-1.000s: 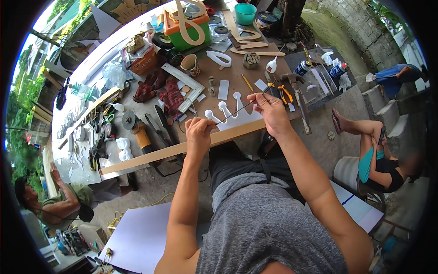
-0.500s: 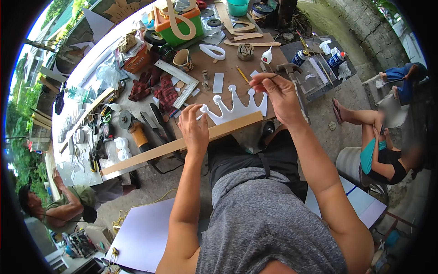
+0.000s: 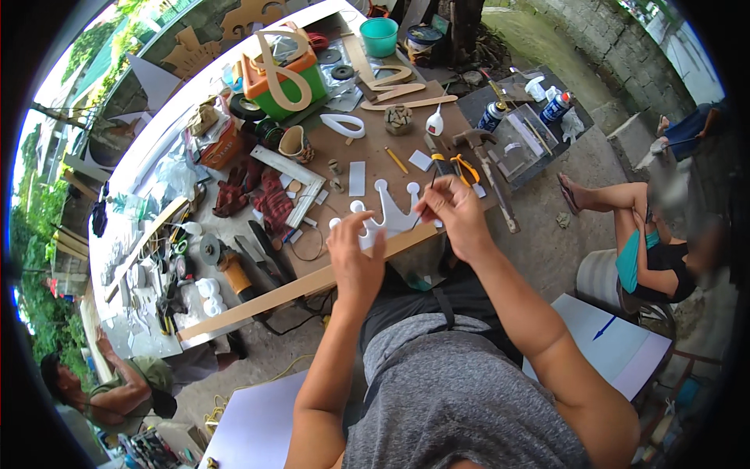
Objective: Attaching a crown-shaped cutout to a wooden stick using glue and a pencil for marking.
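Note:
A white crown-shaped cutout [image 3: 396, 209] with round-tipped points lies at the table's near edge, just behind a long tan wooden strip [image 3: 308, 280]. My left hand [image 3: 355, 262] is over the crown's left side, thumb and fingers apart and slightly blurred. It hides part of the crown; whether it touches it I cannot tell. My right hand [image 3: 457, 215] pinches a thin dark stick [image 3: 420, 216] between thumb and fingers, its lower end by the crown's right side.
A hammer [image 3: 494, 168], a yellow pencil [image 3: 397, 160] and a white squeeze bottle [image 3: 434, 121] lie beyond. An angle grinder [image 3: 234, 275] is at left. Spray cans [image 3: 492, 115] stand at right. One person [image 3: 129, 375] is at far left, another [image 3: 652, 250] sits at right.
My right hand has come down and left toward the crown, with the thin stick now pointing downward. My left hand has come off the crown's left tip and moved right, fingers spreading.

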Tool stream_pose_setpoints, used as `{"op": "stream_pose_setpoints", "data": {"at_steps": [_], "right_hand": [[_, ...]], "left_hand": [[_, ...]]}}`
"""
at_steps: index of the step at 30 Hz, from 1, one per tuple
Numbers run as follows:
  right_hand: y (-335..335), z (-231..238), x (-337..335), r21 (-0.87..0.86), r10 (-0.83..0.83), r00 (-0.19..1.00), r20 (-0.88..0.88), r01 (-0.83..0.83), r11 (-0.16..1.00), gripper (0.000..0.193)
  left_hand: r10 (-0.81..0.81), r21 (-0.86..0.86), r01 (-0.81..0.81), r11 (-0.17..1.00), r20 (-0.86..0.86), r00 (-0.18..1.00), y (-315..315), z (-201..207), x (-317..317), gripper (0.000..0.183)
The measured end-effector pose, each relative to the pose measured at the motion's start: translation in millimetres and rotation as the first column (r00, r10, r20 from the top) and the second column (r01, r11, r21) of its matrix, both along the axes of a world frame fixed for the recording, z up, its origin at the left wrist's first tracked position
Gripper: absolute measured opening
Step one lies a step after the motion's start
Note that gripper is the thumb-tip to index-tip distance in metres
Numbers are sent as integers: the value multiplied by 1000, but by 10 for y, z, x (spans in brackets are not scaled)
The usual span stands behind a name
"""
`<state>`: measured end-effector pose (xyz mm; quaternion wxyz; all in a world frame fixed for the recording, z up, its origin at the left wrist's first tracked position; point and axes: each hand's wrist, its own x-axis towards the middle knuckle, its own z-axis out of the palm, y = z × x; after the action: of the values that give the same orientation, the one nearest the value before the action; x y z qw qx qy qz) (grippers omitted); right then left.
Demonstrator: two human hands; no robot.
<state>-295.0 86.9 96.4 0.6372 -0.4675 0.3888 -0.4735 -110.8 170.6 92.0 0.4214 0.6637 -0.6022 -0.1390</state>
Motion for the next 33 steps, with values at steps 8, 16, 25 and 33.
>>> {"op": "stream_pose_setpoints", "data": {"at_steps": [8,16,25,33], "right_hand": [[248,-175,-98,139,-110,976,187,85,987,6],[-50,94,33,-29,0,960,280,8,1000,3],[-118,251,131,-164,7,959,283,42,986,6],[-386,426,-99,-153,-139,913,383,212,965,9]], "left_hand": [[-208,-35,216,976,162,965,-30,-278,-256,16],[100,-40,-94,995,175,979,-432,-634,533,12],[225,-48,-226,973,-22,974,-955,-611,1509,17],[80,-161,-90,983,-67,995,-1373,-279,1293,18]]}}
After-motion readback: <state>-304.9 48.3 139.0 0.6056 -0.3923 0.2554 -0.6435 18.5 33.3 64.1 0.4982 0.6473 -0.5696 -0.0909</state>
